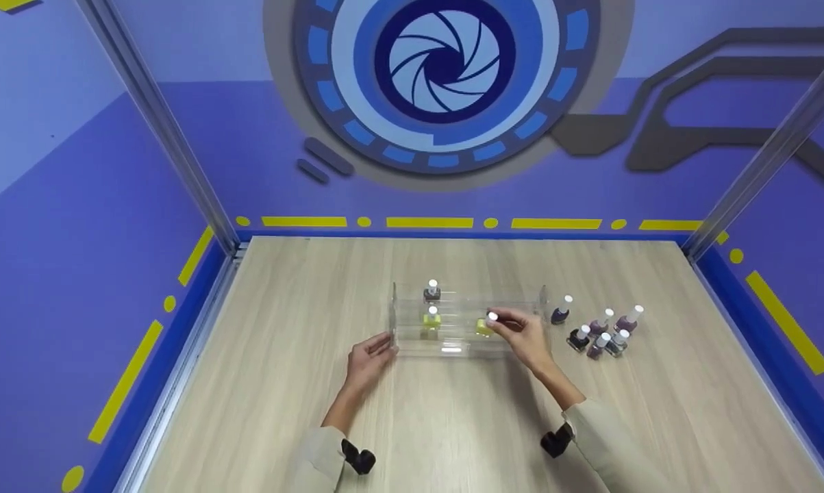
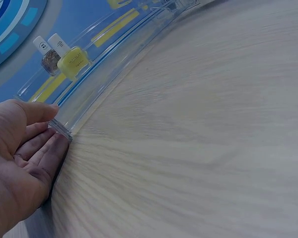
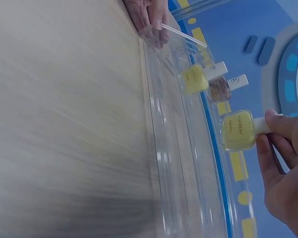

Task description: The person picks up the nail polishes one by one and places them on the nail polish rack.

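A clear tiered acrylic rack (image 1: 453, 349) stands mid-table. On it sit a yellow polish bottle (image 1: 431, 319) and a dark glittery one (image 1: 431, 292) behind it. My right hand (image 1: 521, 331) pinches the white cap of a second yellow bottle (image 1: 485, 326) (image 3: 238, 130) over the rack's middle step. My left hand (image 1: 369, 357) rests with straight fingers against the rack's left end (image 2: 59, 126). The left wrist view shows the yellow bottle (image 2: 72, 60) and glittery bottle (image 2: 48, 58) through the acrylic.
Several dark and purple polish bottles (image 1: 600, 332) with white caps stand on the wooden table (image 1: 453, 424) right of the rack. Blue walls and metal posts (image 1: 761, 164) enclose the table on three sides.
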